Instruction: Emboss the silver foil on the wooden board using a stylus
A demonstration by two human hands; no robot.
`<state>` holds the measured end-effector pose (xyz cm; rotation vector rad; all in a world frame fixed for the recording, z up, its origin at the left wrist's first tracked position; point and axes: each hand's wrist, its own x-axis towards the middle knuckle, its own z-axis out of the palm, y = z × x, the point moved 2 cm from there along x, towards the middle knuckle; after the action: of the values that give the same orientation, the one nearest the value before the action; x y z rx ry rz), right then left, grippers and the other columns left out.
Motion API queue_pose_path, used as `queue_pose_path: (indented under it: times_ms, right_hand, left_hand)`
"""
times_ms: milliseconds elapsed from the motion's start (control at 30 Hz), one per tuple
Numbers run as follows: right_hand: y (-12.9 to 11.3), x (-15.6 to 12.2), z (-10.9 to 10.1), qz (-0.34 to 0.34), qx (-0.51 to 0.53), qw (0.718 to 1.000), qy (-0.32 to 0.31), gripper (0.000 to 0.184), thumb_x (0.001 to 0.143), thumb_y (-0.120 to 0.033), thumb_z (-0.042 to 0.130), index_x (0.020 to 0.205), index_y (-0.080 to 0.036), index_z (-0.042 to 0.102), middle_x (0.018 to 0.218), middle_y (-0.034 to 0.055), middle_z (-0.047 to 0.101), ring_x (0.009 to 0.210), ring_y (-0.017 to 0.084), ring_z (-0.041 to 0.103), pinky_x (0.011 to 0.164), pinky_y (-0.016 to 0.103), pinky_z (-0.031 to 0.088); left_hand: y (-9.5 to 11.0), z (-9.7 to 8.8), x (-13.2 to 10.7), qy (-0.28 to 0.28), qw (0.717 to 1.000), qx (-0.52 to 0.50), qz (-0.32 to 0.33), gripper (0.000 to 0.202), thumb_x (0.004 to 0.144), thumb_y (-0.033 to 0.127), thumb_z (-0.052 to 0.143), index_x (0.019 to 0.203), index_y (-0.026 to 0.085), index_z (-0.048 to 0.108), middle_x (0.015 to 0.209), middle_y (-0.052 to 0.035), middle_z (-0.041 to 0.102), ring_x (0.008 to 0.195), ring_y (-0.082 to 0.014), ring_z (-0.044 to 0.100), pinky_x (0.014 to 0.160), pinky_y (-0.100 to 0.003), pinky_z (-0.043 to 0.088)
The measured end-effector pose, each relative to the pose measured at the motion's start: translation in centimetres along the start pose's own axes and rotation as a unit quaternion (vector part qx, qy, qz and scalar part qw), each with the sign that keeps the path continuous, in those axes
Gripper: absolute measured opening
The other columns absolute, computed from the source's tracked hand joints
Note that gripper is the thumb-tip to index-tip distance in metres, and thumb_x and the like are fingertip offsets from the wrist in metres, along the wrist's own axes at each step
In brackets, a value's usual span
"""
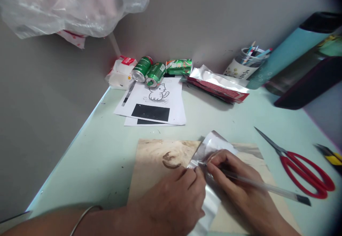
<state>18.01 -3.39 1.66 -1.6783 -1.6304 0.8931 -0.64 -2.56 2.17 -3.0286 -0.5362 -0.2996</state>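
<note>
Above the board (149,155): gripping a pen (269,187) in the right hand (244,195), curling the left hand (175,198) over foil (213,142) (cannot tell if pinching); may tear through overly hard pressing.

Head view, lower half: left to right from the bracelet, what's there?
Bracelet, left hand, right hand, scissors, yellow-black tool. Board, foil and pen overlap the hands, so left out.

Pale green table (88,150), rear: three green drink cans (179,67) lying at the head of printed sheets, the top sheet (160,106) showing a cat. Foil-and-red pouch (217,86) right of these; behind it, pencil jar (242,66), then blue bottle (291,52). From where I stand, red-handled scissors (307,173) lie nearer, right side.
</note>
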Motion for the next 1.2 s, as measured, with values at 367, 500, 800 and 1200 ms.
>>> queue_pose_path:
  times_ms: [367,500,800,1200]
  right_hand:
    - [-0.16,0.00,0.23,-0.024,-0.023,0.999,0.001,0.020,0.096,-0.028,0.053,0.077,-0.024,0.050,0.070,-0.0002,0.061,0.063,0.016,0.056,0.055,0.027,0.044]
    - [0.05,-0.10,0.19,-0.021,-0.027,0.999,0.000,0.020,0.098,-0.029,0.052,0.078,-0.025,0.048,0.072,0.0001,0.061,0.065,0.016,0.055,0.056,0.028,0.043]
    - [-0.12,-0.11,0.23,-0.037,-0.052,0.998,0.007,0.024,0.099,-0.029,0.049,0.076,-0.025,0.046,0.070,-0.0002,0.058,0.063,0.016,0.054,0.056,0.029,0.043]
    - [-0.10,0.06,-0.08,-0.004,0.009,1.000,0.021,0.020,0.094,-0.032,0.058,0.075,-0.024,0.057,0.070,0.0008,0.065,0.064,0.017,0.062,0.056,0.027,0.049]
  left_hand:
    - [0.00,0.10,0.19,0.007,1.000,-0.012,-0.010,0.048,0.098,0.043,0.063,0.124,0.002,0.065,0.124,-0.0124,0.068,0.100,-0.0230,0.058,0.089,-0.033,0.046]
    - [0.06,0.13,0.13,-0.003,1.000,-0.014,-0.007,0.048,0.099,0.043,0.061,0.124,0.002,0.064,0.124,-0.0126,0.067,0.100,-0.0232,0.058,0.088,-0.033,0.046]
    - [0.10,0.39,-0.01,-0.019,1.000,-0.010,-0.004,0.049,0.102,0.042,0.056,0.128,0.000,0.059,0.127,-0.0152,0.064,0.103,-0.0234,0.058,0.090,-0.034,0.046]
    - [0.13,0.35,0.02,-0.008,1.000,-0.012,-0.004,0.048,0.103,0.039,0.054,0.129,-0.001,0.059,0.127,-0.0160,0.063,0.102,-0.0239,0.057,0.089,-0.035,0.044]
